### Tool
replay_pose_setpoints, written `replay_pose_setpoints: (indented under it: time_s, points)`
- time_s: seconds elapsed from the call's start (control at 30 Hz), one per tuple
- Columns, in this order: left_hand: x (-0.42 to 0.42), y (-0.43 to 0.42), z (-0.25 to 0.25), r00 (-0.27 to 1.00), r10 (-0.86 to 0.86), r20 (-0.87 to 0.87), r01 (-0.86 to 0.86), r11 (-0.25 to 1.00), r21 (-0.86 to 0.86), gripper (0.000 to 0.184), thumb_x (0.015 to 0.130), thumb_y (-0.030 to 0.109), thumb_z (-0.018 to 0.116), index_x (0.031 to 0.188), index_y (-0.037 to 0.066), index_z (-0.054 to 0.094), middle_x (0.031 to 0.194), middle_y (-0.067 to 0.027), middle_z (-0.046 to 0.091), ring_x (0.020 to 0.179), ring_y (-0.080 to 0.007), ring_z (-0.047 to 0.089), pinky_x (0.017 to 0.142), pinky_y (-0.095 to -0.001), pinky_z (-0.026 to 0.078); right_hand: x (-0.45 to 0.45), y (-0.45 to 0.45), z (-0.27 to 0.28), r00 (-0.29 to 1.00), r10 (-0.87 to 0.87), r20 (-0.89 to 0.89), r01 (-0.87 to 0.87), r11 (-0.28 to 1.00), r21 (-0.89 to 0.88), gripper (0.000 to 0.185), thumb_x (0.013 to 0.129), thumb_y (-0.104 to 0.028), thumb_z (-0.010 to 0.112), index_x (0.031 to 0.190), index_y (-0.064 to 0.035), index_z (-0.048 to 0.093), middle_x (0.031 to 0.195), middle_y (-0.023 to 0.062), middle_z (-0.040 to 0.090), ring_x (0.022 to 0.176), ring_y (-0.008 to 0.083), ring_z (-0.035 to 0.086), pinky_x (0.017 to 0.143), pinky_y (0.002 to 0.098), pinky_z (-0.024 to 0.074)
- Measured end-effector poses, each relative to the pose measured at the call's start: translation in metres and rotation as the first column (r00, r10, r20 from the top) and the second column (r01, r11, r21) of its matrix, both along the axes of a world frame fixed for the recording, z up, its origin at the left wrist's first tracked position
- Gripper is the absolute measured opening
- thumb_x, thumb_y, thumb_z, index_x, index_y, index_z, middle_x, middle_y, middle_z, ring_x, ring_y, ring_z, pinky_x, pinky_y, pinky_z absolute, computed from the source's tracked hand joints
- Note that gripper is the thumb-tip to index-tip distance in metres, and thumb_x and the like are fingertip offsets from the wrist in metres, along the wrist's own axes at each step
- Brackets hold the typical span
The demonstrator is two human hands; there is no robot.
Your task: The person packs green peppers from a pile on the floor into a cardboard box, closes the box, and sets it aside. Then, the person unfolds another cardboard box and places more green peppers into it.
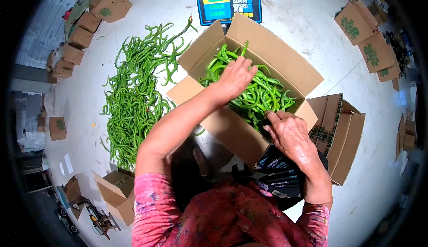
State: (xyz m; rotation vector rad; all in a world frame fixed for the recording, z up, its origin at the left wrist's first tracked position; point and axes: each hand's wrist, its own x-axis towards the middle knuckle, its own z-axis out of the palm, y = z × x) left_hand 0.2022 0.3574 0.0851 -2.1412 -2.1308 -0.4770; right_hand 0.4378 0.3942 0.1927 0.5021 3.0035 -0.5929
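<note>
Clock taken about the box centre, 12 at the top of the view.

Fingers: left hand [234, 80] at 10 o'clock, fingers bent and close together over the long, curved green peppers [263, 93]; tips hidden, so cannot tell whether they clamp one. Right hand [290, 133] between 4 and 5, index and thumb apart at the heap's near edge; grip on any pepper cannot be told.

Peppers: inside the open brown cardboard box [276, 59], lying in mixed directions; one end points towards 12, beyond the left hand.

Step, judged: levelling and tidying the heap. Method: work with relaxed fingers, nudging stray ends in line with the long walls; use light, spread pressure, since thin peppers likely snap if forced. Keep wrists clear of the splayed flaps.

Farther out: blue-framed digital scale display [229, 6] between 11 and 12; loose green pepper pile [129, 109] at 9, on the pale floor [303, 24]; second brown cardboard box [345, 144] at 4.
</note>
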Motion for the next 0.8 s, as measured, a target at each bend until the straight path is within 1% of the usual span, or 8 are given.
replay_pose_setpoints:
  time_s: [0.13, 0.17, 0.27, 0.43, 0.53, 0.6, 0.67, 0.8]
  points:
    - [-0.011, 0.018, -0.03, 0.982, 0.039, -0.183, -0.068, 0.985, -0.157, 0.018, 0.084, 0.013, 0.051, 0.095, 0.004, 0.062, 0.091, -0.0139, 0.059, 0.096, -0.0285, 0.055, 0.081, -0.0413, 0.042, 0.0, 0.001, -0.002, 1.0, 0.01, 0.012, -0.01, 1.0, 0.03, 0.025, 0.082, -0.014, 0.067, 0.101, 0.0012, 0.061, 0.08, 0.0179, 0.062, 0.074, 0.0364, 0.065, 0.064, 0.0452, 0.0529]
    - [-0.012, 0.016, -0.035, 0.977, 0.021, -0.211, -0.046, 0.992, -0.115, 0.014, 0.082, 0.013, 0.052, 0.089, 0.005, 0.061, 0.089, -0.0134, 0.06, 0.093, -0.0281, 0.057, 0.079, -0.0416, 0.044, -0.001, 0.003, -0.001, 1.0, 0.018, 0.003, -0.018, 1.0, 0.026, 0.026, 0.082, -0.014, 0.067, 0.102, 0.0013, 0.061, 0.079, 0.0176, 0.062, 0.074, 0.0361, 0.065, 0.064, 0.0451, 0.053]
    - [-0.008, 0.001, -0.003, 0.985, -0.124, -0.12, 0.111, 0.987, -0.114, 0.014, 0.082, 0.014, 0.052, 0.088, 0.006, 0.061, 0.086, -0.0124, 0.059, 0.087, -0.0279, 0.058, 0.077, -0.0416, 0.046, 0.003, 0.008, 0.003, 1.0, 0.009, -0.01, -0.009, 1.0, 0.002, 0.027, 0.083, -0.015, 0.067, 0.104, 0.0003, 0.06, 0.079, 0.0172, 0.061, 0.075, 0.036, 0.064, 0.065, 0.0457, 0.0519]
    - [-0.012, -0.033, 0.033, 0.985, -0.056, -0.162, 0.042, 0.995, -0.085, 0.018, 0.079, 0.008, 0.056, 0.094, 0.006, 0.064, 0.084, -0.0128, 0.061, 0.089, -0.0288, 0.061, 0.077, -0.0411, 0.048, 0.01, 0.026, 0.009, 0.99, -0.131, -0.051, 0.131, 0.991, -0.011, 0.031, 0.086, -0.017, 0.066, 0.112, -0.003, 0.059, 0.087, 0.0198, 0.063, 0.08, 0.04, 0.062, 0.067, 0.0475, 0.05]
    - [-0.024, -0.048, 0.011, 0.995, -0.089, -0.05, 0.063, 0.925, -0.376, 0.042, 0.079, 0.002, 0.053, 0.119, 0.009, 0.062, 0.092, -0.0138, 0.06, 0.098, -0.0312, 0.056, 0.089, -0.0434, 0.044, 0.012, 0.04, 0.006, 0.974, -0.221, -0.052, 0.222, 0.975, 0.019, 0.031, 0.088, -0.019, 0.065, 0.115, -0.0066, 0.058, 0.094, 0.0203, 0.066, 0.082, 0.0407, 0.063, 0.069, 0.0489, 0.0502]
    - [-0.021, -0.052, 0.022, 0.996, -0.07, -0.052, 0.048, 0.936, -0.348, 0.042, 0.078, 0.001, 0.056, 0.119, 0.009, 0.063, 0.095, -0.0129, 0.06, 0.097, -0.0307, 0.055, 0.089, -0.0432, 0.044, 0.015, 0.048, 0.002, 0.965, -0.247, -0.088, 0.248, 0.969, 0.003, 0.024, 0.087, -0.016, 0.064, 0.105, -0.0025, 0.057, 0.088, 0.0224, 0.064, 0.079, 0.0422, 0.064, 0.067, 0.05, 0.0514]
    - [-0.014, -0.054, 0.023, 0.969, -0.11, 0.222, 0.173, 0.943, -0.285, 0.04, 0.079, 0.004, 0.058, 0.118, 0.009, 0.063, 0.096, -0.0121, 0.059, 0.098, -0.029, 0.055, 0.087, -0.0427, 0.043, 0.017, 0.052, 0.002, 0.957, -0.276, -0.088, 0.275, 0.961, -0.02, 0.024, 0.087, -0.016, 0.063, 0.106, -0.0027, 0.058, 0.093, 0.0225, 0.065, 0.083, 0.0424, 0.064, 0.07, 0.0506, 0.051]
    - [-0.007, -0.072, 0.015, 0.981, -0.187, 0.043, 0.192, 0.938, -0.287, 0.033, 0.081, 0.006, 0.057, 0.113, 0.009, 0.064, 0.092, -0.0099, 0.057, 0.098, -0.0265, 0.054, 0.086, -0.0414, 0.04, 0.022, 0.057, -0.006, 0.957, -0.264, -0.119, 0.264, 0.964, -0.015, 0.026, 0.086, -0.016, 0.064, 0.108, -0.0015, 0.059, 0.093, 0.0227, 0.065, 0.084, 0.0426, 0.063, 0.073, 0.0505, 0.0506]
